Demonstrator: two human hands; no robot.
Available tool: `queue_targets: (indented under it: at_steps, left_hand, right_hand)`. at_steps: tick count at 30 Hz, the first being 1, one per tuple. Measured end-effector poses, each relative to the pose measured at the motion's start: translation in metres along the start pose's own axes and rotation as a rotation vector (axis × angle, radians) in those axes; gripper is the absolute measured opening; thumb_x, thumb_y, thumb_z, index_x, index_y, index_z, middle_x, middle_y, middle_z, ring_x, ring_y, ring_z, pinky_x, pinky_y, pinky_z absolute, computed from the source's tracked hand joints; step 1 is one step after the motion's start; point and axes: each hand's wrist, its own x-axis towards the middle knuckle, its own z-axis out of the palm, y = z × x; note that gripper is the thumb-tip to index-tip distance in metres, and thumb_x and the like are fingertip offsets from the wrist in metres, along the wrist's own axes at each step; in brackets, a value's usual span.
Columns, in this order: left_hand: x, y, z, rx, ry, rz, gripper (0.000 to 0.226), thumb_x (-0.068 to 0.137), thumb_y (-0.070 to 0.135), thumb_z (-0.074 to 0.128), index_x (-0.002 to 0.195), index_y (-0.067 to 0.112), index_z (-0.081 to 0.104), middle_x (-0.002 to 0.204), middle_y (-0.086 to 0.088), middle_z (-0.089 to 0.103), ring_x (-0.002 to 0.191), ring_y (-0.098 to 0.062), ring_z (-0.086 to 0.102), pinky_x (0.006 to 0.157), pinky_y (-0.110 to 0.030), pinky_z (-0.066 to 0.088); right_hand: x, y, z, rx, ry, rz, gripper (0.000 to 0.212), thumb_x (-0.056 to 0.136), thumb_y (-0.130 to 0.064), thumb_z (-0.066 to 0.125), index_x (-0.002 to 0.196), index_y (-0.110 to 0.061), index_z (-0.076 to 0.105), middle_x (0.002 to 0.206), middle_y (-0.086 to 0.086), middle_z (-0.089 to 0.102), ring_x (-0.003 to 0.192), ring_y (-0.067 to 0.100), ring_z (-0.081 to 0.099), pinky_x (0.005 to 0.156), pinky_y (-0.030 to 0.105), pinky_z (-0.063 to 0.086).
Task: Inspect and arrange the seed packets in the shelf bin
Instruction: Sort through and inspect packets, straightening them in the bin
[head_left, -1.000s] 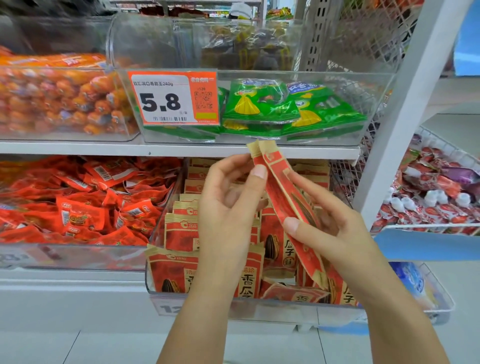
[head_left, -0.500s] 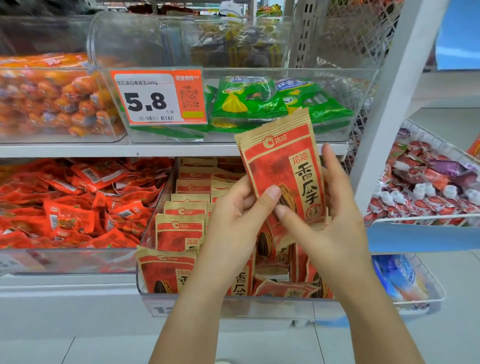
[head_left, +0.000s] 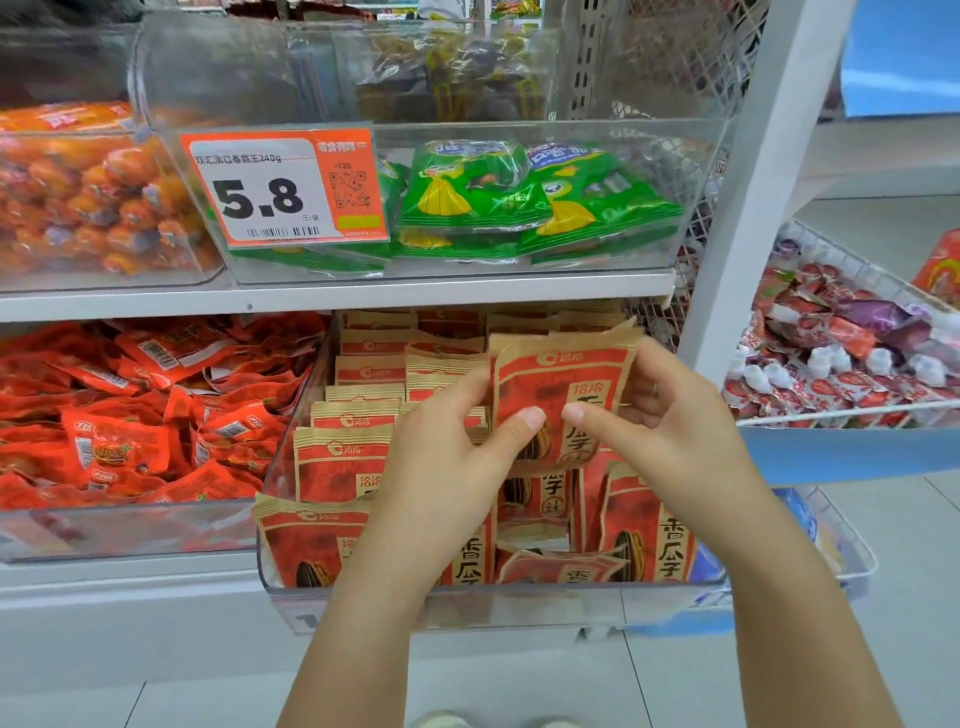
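Many seed packets fill clear bin.

Paper packets, clear plastic bin.
The seed packet I hold looks like matt kraft paper, crinkled along its top seal. My bin is smooth, glossy clear plastic. The green bags above and the red wrappers to the left shine like plastic film; the shelf upright is smooth painted metal.

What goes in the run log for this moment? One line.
left hand: grips red-and-tan paper seed packet | right hand: grips same packet | packet: upright, over clear plastic shelf bin
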Motion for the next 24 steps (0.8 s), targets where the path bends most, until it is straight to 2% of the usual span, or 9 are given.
queue_targets:
  at_steps: [3, 6, 10, 12, 13, 15, 18, 21, 24]
  left_hand:
    - [0.001, 0.0, 0.001, 0.357, 0.001, -0.077, 0.009, 0.087, 0.047, 0.064, 0.096, 0.048, 0.062, 0.103, 0.022, 0.065, 0.11, -0.012, 0.055, 0.098, -0.044, 0.044]
    - [0.0, 0.008, 0.002, 0.518, 0.037, -0.149, 0.02, 0.088, 0.048, 0.063, 0.105, 0.037, 0.063, 0.101, 0.016, 0.063, 0.111, -0.015, 0.049, 0.106, -0.041, 0.035]
    - [-0.002, 0.01, 0.003, 0.682, 0.037, -0.158, 0.028, 0.093, 0.05, 0.055, 0.113, 0.029, 0.059, 0.092, 0.014, 0.057, 0.112, -0.017, 0.05, 0.109, -0.036, 0.026]
    - [-0.002, 0.009, 0.005, 0.701, 0.024, -0.159, 0.027, 0.095, 0.048, 0.053, 0.115, 0.03, 0.057, 0.096, 0.012, 0.06, 0.112, -0.016, 0.052, 0.109, -0.034, 0.026]
    - [-0.002, 0.009, 0.005, 0.677, 0.04, -0.148, 0.02, 0.096, 0.045, 0.053, 0.111, 0.032, 0.057, 0.095, 0.013, 0.06, 0.108, -0.014, 0.054, 0.106, -0.032, 0.028]
    - [-0.001, 0.007, 0.008, 0.653, 0.08, -0.12, 0.009, 0.096, 0.04, 0.053, 0.102, 0.034, 0.057, 0.091, 0.016, 0.06, 0.098, -0.01, 0.056, 0.102, -0.031, 0.03]
    - [0.001, 0.003, 0.015, 0.73, 0.118, -0.083, 0.012, 0.097, 0.037, 0.051, 0.102, 0.033, 0.061, 0.097, 0.014, 0.064, 0.099, -0.01, 0.055, 0.106, -0.032, 0.025]
    - [0.007, 0.002, 0.021, 0.779, 0.154, -0.09, 0.017, 0.097, 0.037, 0.049, 0.106, 0.032, 0.064, 0.099, 0.012, 0.064, 0.09, -0.01, 0.047, 0.098, -0.032, 0.024]
    - [0.012, 0.001, 0.023, 0.768, 0.113, -0.125, 0.023, 0.099, 0.038, 0.045, 0.112, 0.032, 0.063, 0.091, 0.01, 0.07, 0.095, -0.012, 0.058, 0.111, -0.036, 0.019]
  right_hand:
    - [0.0, 0.012, 0.001, -0.103, -0.049, 0.072, 0.021, 0.086, -0.016, 0.072, 0.099, -0.03, 0.064, 0.1, -0.019, 0.071, 0.099, 0.001, 0.066, 0.088, 0.033, 0.055]
    - [-0.001, 0.018, 0.006, -0.21, -0.069, 0.114, 0.022, 0.087, -0.023, 0.071, 0.107, -0.03, 0.064, 0.102, -0.02, 0.071, 0.1, 0.0, 0.065, 0.091, 0.038, 0.055]
    - [-0.001, 0.014, 0.008, -0.453, -0.088, 0.141, 0.031, 0.088, -0.032, 0.069, 0.118, -0.031, 0.061, 0.104, -0.025, 0.064, 0.103, 0.004, 0.061, 0.088, 0.029, 0.049]
    - [0.0, 0.013, 0.009, -0.577, -0.1, 0.191, 0.031, 0.088, -0.036, 0.069, 0.117, -0.034, 0.06, 0.104, -0.018, 0.064, 0.1, 0.011, 0.06, 0.083, 0.031, 0.048]
    - [0.001, 0.014, 0.01, -0.633, -0.098, 0.213, 0.024, 0.087, -0.036, 0.069, 0.109, -0.035, 0.06, 0.101, -0.016, 0.064, 0.097, 0.012, 0.06, 0.08, 0.032, 0.048]
    - [0.002, 0.016, 0.011, -0.697, -0.071, 0.247, 0.016, 0.088, -0.033, 0.07, 0.092, -0.037, 0.055, 0.087, -0.019, 0.059, 0.09, 0.011, 0.06, 0.073, 0.03, 0.047]
    - [0.003, 0.015, 0.013, -0.72, -0.035, 0.28, 0.014, 0.09, -0.03, 0.067, 0.091, -0.037, 0.055, 0.071, -0.018, 0.054, 0.084, 0.012, 0.06, 0.069, 0.028, 0.046]
    - [0.002, 0.013, 0.017, -0.767, -0.013, 0.271, 0.015, 0.091, -0.032, 0.066, 0.104, -0.036, 0.06, 0.084, -0.012, 0.058, 0.092, 0.015, 0.061, 0.071, 0.027, 0.044]
    - [0.0, 0.013, 0.015, -0.737, -0.011, 0.257, 0.026, 0.09, -0.038, 0.065, 0.115, -0.038, 0.06, 0.1, -0.011, 0.062, 0.094, 0.012, 0.061, 0.076, 0.028, 0.046]
